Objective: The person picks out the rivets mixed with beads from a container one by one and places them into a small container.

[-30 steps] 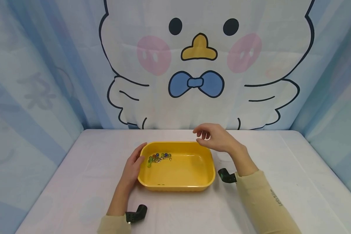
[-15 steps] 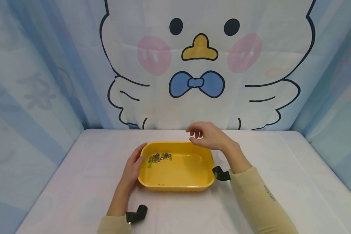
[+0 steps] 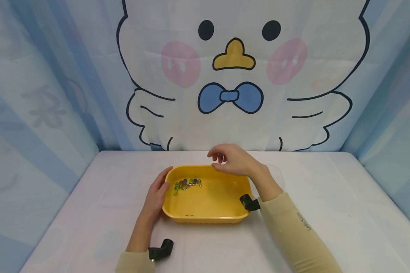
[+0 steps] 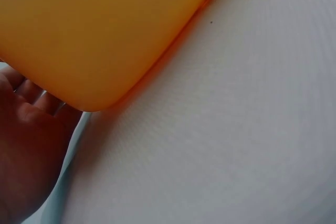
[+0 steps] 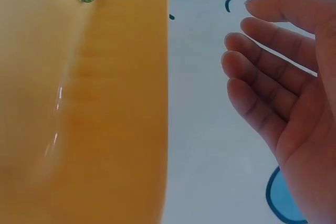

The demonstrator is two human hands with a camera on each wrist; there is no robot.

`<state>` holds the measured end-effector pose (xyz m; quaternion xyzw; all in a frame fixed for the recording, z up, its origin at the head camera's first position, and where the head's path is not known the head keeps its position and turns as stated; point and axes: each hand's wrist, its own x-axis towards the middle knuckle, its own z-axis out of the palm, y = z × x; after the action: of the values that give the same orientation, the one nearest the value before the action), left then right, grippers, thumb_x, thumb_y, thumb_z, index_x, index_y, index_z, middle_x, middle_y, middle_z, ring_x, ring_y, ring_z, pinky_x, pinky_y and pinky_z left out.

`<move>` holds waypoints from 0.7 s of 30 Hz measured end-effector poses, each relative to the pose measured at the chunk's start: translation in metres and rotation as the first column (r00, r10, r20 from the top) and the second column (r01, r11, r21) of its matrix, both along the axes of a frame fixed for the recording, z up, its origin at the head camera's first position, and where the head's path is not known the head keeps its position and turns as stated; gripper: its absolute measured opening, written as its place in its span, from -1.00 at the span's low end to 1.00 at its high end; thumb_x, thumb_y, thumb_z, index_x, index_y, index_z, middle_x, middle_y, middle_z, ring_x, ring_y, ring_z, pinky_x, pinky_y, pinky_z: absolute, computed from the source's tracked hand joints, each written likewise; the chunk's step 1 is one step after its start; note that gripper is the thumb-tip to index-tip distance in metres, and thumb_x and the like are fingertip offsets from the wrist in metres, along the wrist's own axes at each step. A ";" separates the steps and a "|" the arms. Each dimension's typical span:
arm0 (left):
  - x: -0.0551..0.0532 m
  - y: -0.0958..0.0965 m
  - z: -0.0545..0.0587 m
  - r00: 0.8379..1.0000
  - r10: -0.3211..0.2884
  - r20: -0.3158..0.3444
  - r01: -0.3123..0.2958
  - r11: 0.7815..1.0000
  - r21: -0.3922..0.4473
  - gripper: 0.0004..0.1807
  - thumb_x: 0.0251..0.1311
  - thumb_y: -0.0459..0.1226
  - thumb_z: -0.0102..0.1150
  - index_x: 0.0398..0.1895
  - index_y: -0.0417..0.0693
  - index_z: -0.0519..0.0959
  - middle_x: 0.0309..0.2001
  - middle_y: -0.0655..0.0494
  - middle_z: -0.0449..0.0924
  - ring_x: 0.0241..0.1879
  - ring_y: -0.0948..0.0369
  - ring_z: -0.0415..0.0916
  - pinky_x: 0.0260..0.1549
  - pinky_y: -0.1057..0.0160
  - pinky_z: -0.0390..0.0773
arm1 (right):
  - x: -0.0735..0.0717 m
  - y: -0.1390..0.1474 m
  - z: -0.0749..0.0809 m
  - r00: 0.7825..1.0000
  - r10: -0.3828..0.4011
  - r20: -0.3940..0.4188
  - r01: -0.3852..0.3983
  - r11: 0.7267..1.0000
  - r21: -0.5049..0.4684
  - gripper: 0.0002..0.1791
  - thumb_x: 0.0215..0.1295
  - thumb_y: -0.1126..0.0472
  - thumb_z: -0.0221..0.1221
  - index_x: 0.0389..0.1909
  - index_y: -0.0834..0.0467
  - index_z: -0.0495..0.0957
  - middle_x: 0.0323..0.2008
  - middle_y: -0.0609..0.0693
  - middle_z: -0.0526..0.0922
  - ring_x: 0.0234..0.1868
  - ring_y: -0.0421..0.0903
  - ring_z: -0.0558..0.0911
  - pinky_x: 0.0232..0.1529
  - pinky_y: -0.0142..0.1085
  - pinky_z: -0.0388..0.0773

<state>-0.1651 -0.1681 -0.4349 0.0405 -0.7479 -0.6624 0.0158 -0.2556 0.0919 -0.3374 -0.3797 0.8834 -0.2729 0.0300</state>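
A yellow tray sits in the middle of the table. My left hand grips its left end, thumb at the rim and fingers along the outer wall; in the left wrist view the fingers reach partly behind the wall. Inside, toward the far left, lie several coloured glass marbles among small shiny metal pieces. Over the far rim hovers my right hand, fingers loosely bent and holding nothing. From the right wrist, its palm faces the tray's outer side, apart from it.
White cloth covers the table. A curtain with a cartoon bird stands right behind the far edge, and blue striped curtains flank the sides. A black wrist camera overlaps the tray's right side in the head view.
My right hand has moved left along the tray's far rim, its fingers still loosely bent. The left hand, the tray and the marbles have stayed in place.
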 end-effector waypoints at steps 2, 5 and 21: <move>0.000 0.000 0.000 1.000 0.006 -0.001 -0.006 1.000 -0.006 -0.45 0.50 -0.33 -0.21 0.53 0.01 0.24 0.54 0.00 0.14 0.50 0.05 0.07 0.47 0.02 0.03 | -0.001 -0.003 -0.002 1.000 0.007 -0.004 -0.007 1.000 0.005 -0.71 0.27 0.24 0.27 0.01 0.17 0.64 -0.23 -0.08 0.63 -0.22 -0.11 0.54 -0.10 -0.24 0.60; 0.000 -0.001 -0.001 1.000 0.006 -0.005 -0.006 1.000 -0.010 -0.45 0.50 -0.33 -0.21 0.53 0.00 0.24 0.54 -0.01 0.14 0.50 0.04 0.07 0.46 0.02 0.04 | -0.002 -0.007 -0.004 1.000 0.026 -0.003 -0.026 1.000 0.017 -0.72 0.27 0.24 0.26 0.00 0.17 0.65 -0.22 -0.08 0.64 -0.23 -0.11 0.55 -0.13 -0.28 0.58; -0.002 -0.002 -0.003 1.000 0.005 -0.015 -0.005 1.000 -0.022 -0.45 0.50 -0.31 -0.19 0.53 0.02 0.25 0.53 0.00 0.16 0.48 0.05 0.11 0.45 0.03 0.09 | -0.002 -0.024 -0.012 0.995 0.091 0.037 -0.094 0.992 0.088 -0.67 0.27 0.27 0.25 0.05 0.22 0.64 -0.20 -0.06 0.63 -0.20 -0.09 0.53 -0.13 -0.31 0.56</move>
<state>-0.1670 -0.1699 -0.4380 0.0374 -0.7549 -0.6544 0.0234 -0.2574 0.0680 -0.3490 -0.4141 0.8756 -0.2373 0.0741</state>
